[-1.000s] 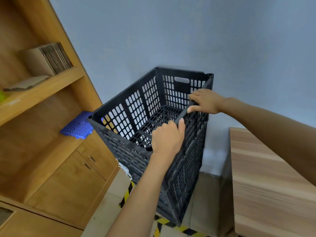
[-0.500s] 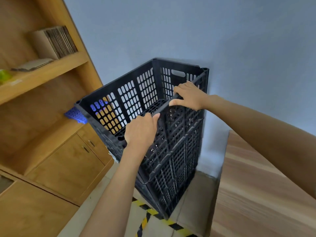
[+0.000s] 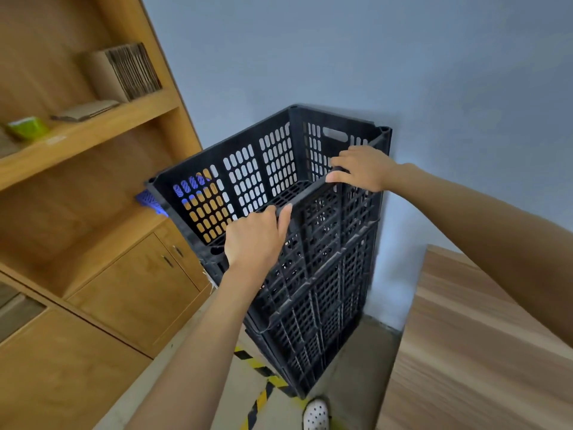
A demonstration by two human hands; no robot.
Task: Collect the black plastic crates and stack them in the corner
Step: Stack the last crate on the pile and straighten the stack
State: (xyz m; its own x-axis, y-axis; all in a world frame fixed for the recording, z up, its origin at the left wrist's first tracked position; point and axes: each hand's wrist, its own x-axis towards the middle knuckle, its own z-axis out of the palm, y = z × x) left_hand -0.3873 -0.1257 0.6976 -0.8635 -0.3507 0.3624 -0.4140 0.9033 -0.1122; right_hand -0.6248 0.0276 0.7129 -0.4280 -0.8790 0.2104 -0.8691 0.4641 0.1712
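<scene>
Black plastic top crate (image 3: 266, 172) sits on the stack (image 3: 322, 305) in the corner — left hand (image 3: 252, 240) and right hand (image 3: 364, 169) grip its near rim apart, likely squaring it.

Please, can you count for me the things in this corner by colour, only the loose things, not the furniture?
Black: 3 crates, stacked
Blue: 1 crate
Green: 1 object
Brown: 2 cardboard piles
White: 1 shoe
Total: 8
</scene>
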